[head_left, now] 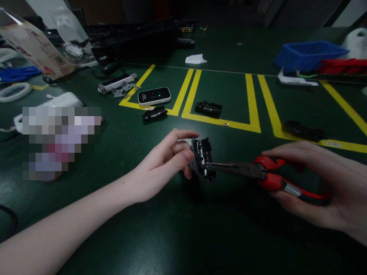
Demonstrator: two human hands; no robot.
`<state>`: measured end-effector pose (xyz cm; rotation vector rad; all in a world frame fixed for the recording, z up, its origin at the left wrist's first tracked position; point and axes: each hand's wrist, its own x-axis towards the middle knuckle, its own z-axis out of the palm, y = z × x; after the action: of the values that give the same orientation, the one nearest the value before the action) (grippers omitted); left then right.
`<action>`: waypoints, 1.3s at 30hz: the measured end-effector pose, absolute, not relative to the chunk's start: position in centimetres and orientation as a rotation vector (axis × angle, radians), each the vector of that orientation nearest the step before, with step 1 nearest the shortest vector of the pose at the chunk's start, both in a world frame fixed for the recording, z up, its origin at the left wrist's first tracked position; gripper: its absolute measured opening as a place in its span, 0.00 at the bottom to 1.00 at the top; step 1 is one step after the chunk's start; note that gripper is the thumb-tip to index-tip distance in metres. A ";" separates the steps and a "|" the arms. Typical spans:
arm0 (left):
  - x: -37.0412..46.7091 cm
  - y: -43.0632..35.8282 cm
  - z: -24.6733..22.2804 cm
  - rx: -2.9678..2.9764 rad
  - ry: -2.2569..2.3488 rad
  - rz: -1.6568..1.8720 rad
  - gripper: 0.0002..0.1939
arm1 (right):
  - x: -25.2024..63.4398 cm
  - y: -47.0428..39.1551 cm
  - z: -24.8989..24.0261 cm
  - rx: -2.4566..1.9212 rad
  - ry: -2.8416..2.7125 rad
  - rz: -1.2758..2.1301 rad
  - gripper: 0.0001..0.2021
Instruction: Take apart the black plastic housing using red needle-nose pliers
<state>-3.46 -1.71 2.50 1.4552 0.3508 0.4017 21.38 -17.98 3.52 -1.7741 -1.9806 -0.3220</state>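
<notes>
Over the green table, my left hand (pixel 172 158) grips a black plastic part (pixel 203 158) with silvery pieces inside, thumb and fingers at its left side. My right hand (pixel 318 179) is wrapped round the red handles of long-nosed pliers (pixel 241 169). The pliers point left, and their tips meet the inner, lower part of the black part. Whether the tips pinch a small piece is too small to tell. Beyond my hands lie similar black parts, one (pixel 155 114) at the left, another (pixel 208 108) in the middle and a third (pixel 303 131) at the right.
Yellow tape (pixel 254 103) marks boxes on the table (pixel 160 236). A black-and-white device (pixel 154 96) with a green light lies near a metal-and-white assembly (pixel 118 83). A small ring (pixel 226 125) rests on the tape. Blue (pixel 311 53) and red (pixel 344 66) bins stand back right; a blurred-out object lies left.
</notes>
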 end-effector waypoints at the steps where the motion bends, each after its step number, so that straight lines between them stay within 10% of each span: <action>1: -3.6 -1.8 2.6 1.482 0.345 0.387 0.24 | 21.6 -17.9 3.6 -1.727 -2.031 -0.302 0.20; 7: -3.5 -2.4 3.7 1.696 0.384 0.216 0.43 | 22.0 -17.6 3.5 -1.622 -2.129 -0.247 0.19; 22: -3.2 -1.8 3.5 1.386 0.308 0.153 0.11 | 21.4 -17.9 3.7 -1.649 -2.000 -0.174 0.20; 39: -3.7 -2.9 5.6 1.199 0.633 -0.003 0.44 | 22.6 -18.3 2.2 -1.772 -1.801 -0.276 0.29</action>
<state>-3.72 -2.91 5.63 1.1991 0.6328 -0.0029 22.57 -18.31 2.19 -1.7725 -1.8005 -0.2760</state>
